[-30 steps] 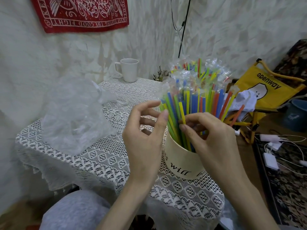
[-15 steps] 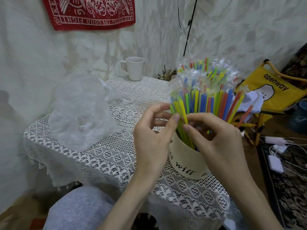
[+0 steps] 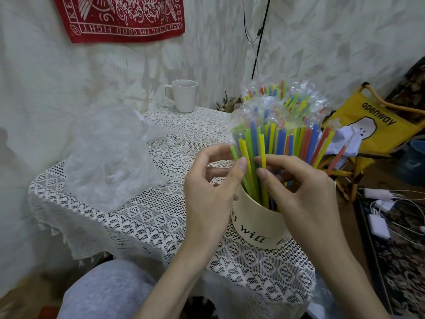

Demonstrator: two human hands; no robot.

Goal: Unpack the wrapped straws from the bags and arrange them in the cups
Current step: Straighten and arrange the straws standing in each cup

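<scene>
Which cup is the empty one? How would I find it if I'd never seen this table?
Find the small table with the white lace cloth and look to its far edge, near the wall. A plain white mug with a handle stands there alone. The other cup, close to the hands, is cream with black writing and stuffed with colourful straws; no straws stick out of the mug.

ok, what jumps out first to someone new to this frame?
The dense bunch of multicoloured wrapped straws standing in the cream lettered cup at the table's near right, with the left hand and right hand pinching straws there. Next, the crumpled clear plastic bag lying to its left.
</scene>
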